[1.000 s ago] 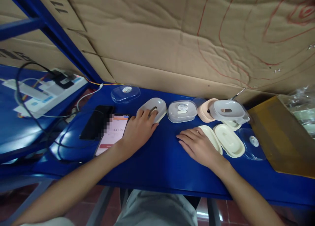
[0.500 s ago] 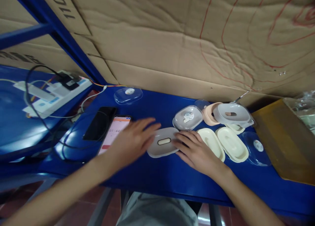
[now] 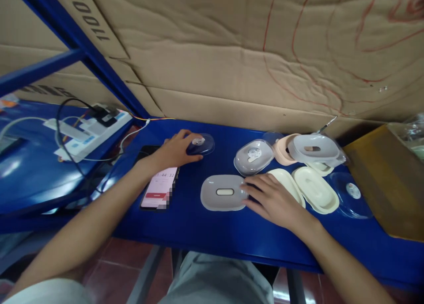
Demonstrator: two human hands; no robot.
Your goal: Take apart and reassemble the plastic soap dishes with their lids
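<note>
Looks like lid-grabbing: the clear lid (image 3: 207,144) on the worktop (image 3: 188,224) is partly covered by the left hand (image 3: 179,149), fingers parted, grip can't be told, so a firm rim pinch is probably needed; the gray dish (image 3: 209,193) nearer in is touched by the right hand (image 3: 273,200), fingers loose, its right end partly hidden

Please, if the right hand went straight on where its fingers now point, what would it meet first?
Most likely the grey dish lying just left of the right hand, which is at the dish's edge, perhaps touching; depth is unclear.
</note>
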